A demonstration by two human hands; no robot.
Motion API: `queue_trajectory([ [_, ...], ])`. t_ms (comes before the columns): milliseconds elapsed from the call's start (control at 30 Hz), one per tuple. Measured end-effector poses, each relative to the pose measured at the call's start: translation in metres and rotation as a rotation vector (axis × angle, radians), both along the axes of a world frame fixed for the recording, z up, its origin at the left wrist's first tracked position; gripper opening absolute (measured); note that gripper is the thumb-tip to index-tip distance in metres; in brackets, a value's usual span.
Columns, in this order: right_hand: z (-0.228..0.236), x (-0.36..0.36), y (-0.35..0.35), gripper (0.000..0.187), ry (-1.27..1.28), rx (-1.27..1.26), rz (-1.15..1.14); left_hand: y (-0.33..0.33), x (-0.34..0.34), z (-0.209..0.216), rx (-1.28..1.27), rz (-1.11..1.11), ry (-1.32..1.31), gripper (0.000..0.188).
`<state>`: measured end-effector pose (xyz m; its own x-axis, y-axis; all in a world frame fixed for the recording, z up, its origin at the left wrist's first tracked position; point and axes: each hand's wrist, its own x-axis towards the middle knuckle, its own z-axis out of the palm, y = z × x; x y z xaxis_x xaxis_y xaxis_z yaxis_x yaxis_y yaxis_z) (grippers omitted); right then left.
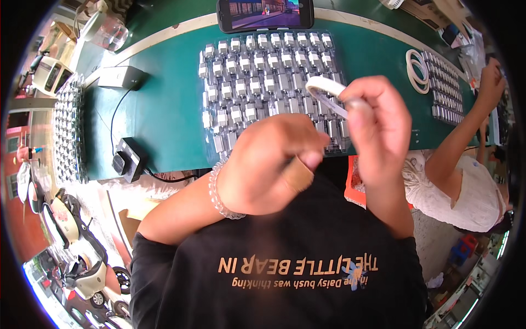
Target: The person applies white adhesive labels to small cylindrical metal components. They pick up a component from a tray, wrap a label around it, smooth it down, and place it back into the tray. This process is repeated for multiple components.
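Note:
My right hand (381, 129) pinches a narrow white ring-shaped roll (324, 85), thumb against fingers, and holds it above the right part of a clear plastic tray (205, 82). Rows of small metal parts (255, 85) fill this tray, and many carry white patches on top. In front of the tray's near edge my left hand (268, 164) is closed, its fingertips curled together and slightly blurred. Whatever lies between them, if anything, is too small to see. A tan bandage (298, 174) wraps one of its digits, and a clear coiled band circles the wrist.
A phone (266, 15) stands at the green table's (170, 82) far edge. White rings (417, 71) and another filled tray (445, 90) lie right, near another person's arm (466, 137). Left are a white box (121, 77), a black device (129, 159) with a cable, and stacked trays (69, 131).

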<state>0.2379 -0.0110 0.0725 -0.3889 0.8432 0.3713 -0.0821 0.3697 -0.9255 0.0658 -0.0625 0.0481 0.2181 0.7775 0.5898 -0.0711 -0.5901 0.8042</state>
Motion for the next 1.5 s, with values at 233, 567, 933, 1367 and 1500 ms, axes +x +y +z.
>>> queue_trajectory([
  [233, -0.019, 0.011, 0.006, 0.042, -0.182, 0.243, -0.045, -0.008, -0.007, -0.003, -0.305, -0.33, -0.381, 0.024],
  [567, -0.035, 0.035, 0.007, 0.015, 0.01, 0.151, -0.293, 0.041, -0.051, -0.048, -0.395, 0.408, 0.138, 0.02],
  [933, -0.043, 0.049, 0.007, 0.01, 0.03, 0.092, -0.29, 0.043, -0.045, -0.039, -0.167, 0.34, 0.696, 0.006],
  [1367, -0.047, 0.046, 0.011, 0.01, 0.027, 0.067, -0.288, 0.047, -0.047, -0.043, -0.191, 0.302, 0.669, 0.006],
  [1500, -0.048, 0.046, 0.012, 0.01, 0.012, 0.066, -0.294, 0.051, -0.044, -0.04, -0.195, 0.316, 0.712, 0.005],
])
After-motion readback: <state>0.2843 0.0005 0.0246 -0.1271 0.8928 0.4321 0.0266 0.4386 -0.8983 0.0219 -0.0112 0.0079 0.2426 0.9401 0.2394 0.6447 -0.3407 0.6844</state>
